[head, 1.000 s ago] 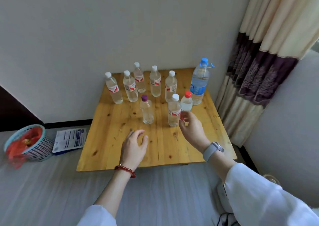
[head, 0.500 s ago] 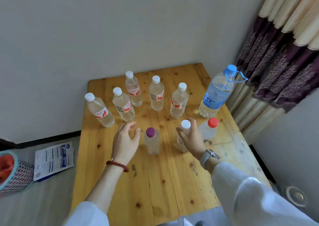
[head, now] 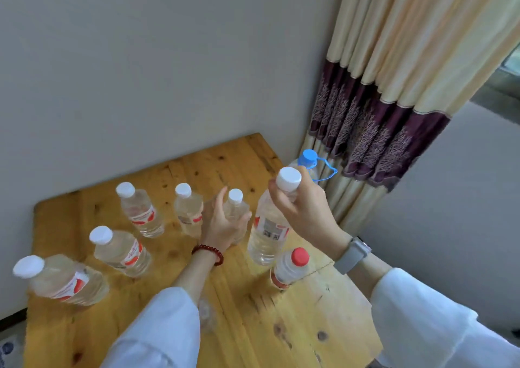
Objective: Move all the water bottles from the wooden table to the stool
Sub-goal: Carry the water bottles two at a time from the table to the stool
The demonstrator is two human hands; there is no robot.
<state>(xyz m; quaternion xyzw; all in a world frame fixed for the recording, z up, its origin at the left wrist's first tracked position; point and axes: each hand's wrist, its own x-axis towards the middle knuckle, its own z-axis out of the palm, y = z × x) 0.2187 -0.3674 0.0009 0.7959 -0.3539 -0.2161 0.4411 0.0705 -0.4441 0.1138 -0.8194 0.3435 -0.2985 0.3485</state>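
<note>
While the fingers (head: 277,196) of the right hand (head: 306,210) are wrapped round the neck of a white-capped bottle (head: 267,232), just under its cap, that bottle is held tilted with its base above the wooden surface (head: 253,311); whether the base touches cannot be told. A grey watch (head: 351,255) is worn on that wrist, above a white sleeve (head: 427,317).

The fingers (head: 244,217) of the left hand (head: 222,224) are curled round the body of a second white-capped bottle (head: 235,207) in the back row, which stands upright on the surface. A red bead bracelet (head: 208,253) is worn on that wrist.

Items recorded on the surface:
- Back row, left of the gripped bottle: two white-capped bottles with red labels (head: 187,213) (head: 140,210), upright, apart from each other.
- Left side: two further white-capped bottles (head: 118,251) (head: 59,279), the nearest close to the left edge.
- Near right: one short red-capped bottle (head: 289,268), just beside the lifted bottle's base.
- Far right corner: one large blue-capped bottle (head: 309,162), mostly hidden behind the right hand.
- Beneath the left sleeve: a clear shape, too blurred to identify.

Surroundings: a plain wall (head: 140,72) is seen behind the surface, and a cream and purple curtain (head: 394,100) at the right. The stool is not seen in the head view.
</note>
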